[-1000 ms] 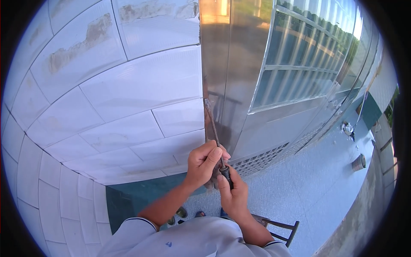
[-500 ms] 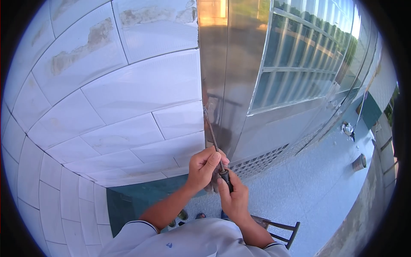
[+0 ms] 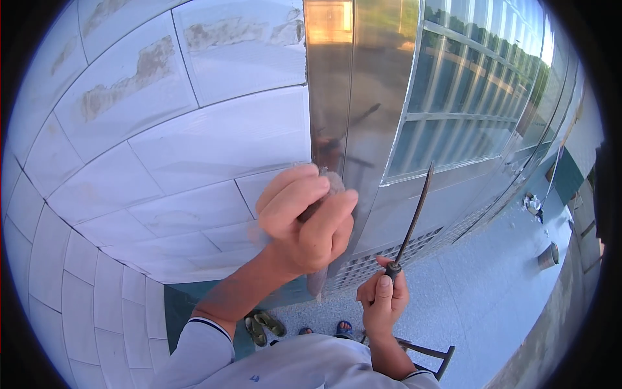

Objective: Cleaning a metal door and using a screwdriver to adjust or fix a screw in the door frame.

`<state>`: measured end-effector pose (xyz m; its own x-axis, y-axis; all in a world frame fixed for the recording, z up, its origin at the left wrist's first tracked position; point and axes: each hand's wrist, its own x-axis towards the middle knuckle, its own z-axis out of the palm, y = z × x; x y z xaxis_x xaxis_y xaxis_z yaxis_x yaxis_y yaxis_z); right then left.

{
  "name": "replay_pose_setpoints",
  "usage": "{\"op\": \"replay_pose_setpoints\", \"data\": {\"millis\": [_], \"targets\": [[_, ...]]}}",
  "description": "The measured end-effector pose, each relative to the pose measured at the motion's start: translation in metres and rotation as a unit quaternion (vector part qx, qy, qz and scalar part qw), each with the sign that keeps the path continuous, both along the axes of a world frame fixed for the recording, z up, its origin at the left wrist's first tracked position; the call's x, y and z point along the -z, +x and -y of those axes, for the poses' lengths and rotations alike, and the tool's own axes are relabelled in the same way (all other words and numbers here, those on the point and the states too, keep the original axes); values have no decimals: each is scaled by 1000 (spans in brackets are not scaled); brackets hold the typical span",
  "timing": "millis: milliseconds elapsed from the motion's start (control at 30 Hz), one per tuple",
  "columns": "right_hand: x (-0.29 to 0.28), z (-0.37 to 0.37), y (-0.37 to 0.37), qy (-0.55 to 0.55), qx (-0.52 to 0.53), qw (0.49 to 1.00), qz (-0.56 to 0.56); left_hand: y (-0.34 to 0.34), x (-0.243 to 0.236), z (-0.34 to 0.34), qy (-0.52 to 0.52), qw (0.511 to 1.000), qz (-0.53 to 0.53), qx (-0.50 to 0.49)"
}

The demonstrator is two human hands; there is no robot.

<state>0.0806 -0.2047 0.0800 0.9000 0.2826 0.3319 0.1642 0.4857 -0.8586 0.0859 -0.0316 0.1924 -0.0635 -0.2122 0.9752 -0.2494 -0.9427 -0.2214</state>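
My left hand (image 3: 308, 223) is raised in front of the seam where the white tiles (image 3: 220, 126) meet the shiny metal door frame (image 3: 372, 91). Its fingers are closed on a crumpled strip of translucent plastic film (image 3: 316, 284), which hangs down below the hand. The strip's upper end is partly hidden by the fingers. To the right and lower, my right hand (image 3: 383, 301) is wrapped round the dark handle of a long screwdriver (image 3: 413, 223). Its thin, brownish shaft points up, apart from the frame, in front of the metal panel under the window.
A barred glass window (image 3: 463, 91) stands right of the frame, above a perforated grille (image 3: 389, 253). On the speckled floor (image 3: 453, 298) are a small bucket (image 3: 548, 257), crumpled scraps (image 3: 532, 205), a pair of shoes (image 3: 262, 327) and a dark stool (image 3: 427, 352) beside me.
The screwdriver has left the seam and swung right with my right hand. My left hand has let go of its shaft and risen, now gripping the film strip.
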Motion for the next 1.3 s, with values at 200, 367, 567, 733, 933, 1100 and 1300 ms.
{"op": "replay_pose_setpoints", "data": {"millis": [200,367,567,733,933,1100,1300], "targets": [[10,-6,7,36,-5,999,-26,54,41,18,15,973,-181,-141],[24,7,10,28,-16,998,-56,36,134,20,-52,964,-247,-88],[24,12,19,21,-9,998,-51,78,10,9,-29,990,26,-138],[22,16,19,45,3,999,-25,84,26,7,-28,989,56,-131],[26,30,15,-45,-56,997,-15,19,175,43,-114,901,-401,119],[33,21,3,-188,-116,975,-13,-33,163,52,-455,731,-385,333],[11,-3,0,-193,-112,975,15,-25,107,30,-497,706,-371,342]]}}
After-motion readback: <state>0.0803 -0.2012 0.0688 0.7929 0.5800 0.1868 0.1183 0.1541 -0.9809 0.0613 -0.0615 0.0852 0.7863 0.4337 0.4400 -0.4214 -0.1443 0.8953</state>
